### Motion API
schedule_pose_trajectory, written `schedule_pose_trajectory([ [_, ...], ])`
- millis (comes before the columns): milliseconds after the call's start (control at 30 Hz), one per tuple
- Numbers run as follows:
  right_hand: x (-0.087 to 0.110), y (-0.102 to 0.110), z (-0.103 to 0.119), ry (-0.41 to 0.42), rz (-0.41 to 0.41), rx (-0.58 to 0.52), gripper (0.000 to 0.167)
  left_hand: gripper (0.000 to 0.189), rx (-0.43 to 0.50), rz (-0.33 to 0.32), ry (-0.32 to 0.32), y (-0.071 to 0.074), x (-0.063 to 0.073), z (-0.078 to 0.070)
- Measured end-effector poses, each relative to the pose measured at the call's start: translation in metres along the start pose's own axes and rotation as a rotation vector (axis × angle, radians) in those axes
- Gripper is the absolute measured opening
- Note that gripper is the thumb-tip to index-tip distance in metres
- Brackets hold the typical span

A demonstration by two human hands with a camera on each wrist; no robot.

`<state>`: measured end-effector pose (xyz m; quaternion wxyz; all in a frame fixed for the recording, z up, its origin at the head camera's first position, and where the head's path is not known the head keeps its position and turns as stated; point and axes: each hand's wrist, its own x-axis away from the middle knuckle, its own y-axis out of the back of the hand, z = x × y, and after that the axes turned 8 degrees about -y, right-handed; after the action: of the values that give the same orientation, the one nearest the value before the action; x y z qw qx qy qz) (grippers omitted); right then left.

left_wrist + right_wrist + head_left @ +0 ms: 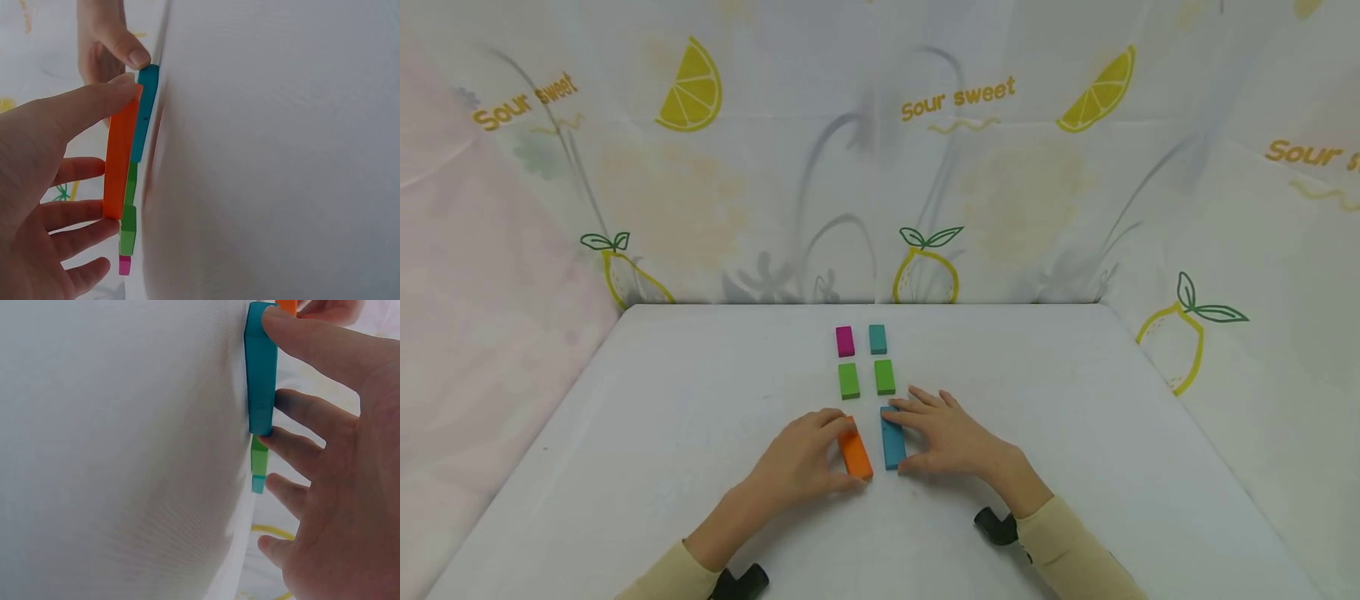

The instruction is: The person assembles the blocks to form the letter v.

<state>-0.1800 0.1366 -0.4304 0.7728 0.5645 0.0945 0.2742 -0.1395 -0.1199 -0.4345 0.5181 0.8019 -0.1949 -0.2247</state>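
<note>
My left hand (805, 454) pinches a long orange block (855, 450) by its ends, the thumb at the near end and fingertips at the far end. The left wrist view shows the orange block (122, 153) between thumb and fingers. To its right, my right hand (958, 437) holds a long blue block (892, 442) the same way, its outer fingers spread. In the right wrist view the thumb touches the near end of the blue block (261, 375). The two blocks lie side by side with a narrow gap, the orange one slightly slanted.
Beyond the hands, two short green blocks (849, 381) stand side by side on the white table (700, 375). Farther back are a magenta block (845, 342) and a teal block (877, 339). A lemon-printed curtain (820, 167) hangs behind the table.
</note>
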Motion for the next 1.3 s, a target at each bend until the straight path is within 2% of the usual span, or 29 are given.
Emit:
schedule_pose_trajectory([
  [200, 0.000, -0.001, 0.000, 0.001, 0.001, 0.001, 0.070, 0.067, 0.020, -0.001, 0.024, -0.002, 0.003, -0.004],
  [500, 0.000, -0.002, -0.001, -0.002, -0.003, 0.006, 0.070, 0.061, -0.027, 0.013, 0.025, -0.006, 0.009, -0.010],
  [900, 0.000, -0.004, -0.001, -0.012, 0.006, -0.009, 0.071, 0.056, -0.076, -0.021, 0.041, -0.010, 0.013, -0.015],
  [1300, -0.002, 0.000, 0.002, -0.014, 0.003, -0.017, 0.070, 0.061, -0.091, 0.056, 0.047, -0.006, 0.010, -0.014],
])
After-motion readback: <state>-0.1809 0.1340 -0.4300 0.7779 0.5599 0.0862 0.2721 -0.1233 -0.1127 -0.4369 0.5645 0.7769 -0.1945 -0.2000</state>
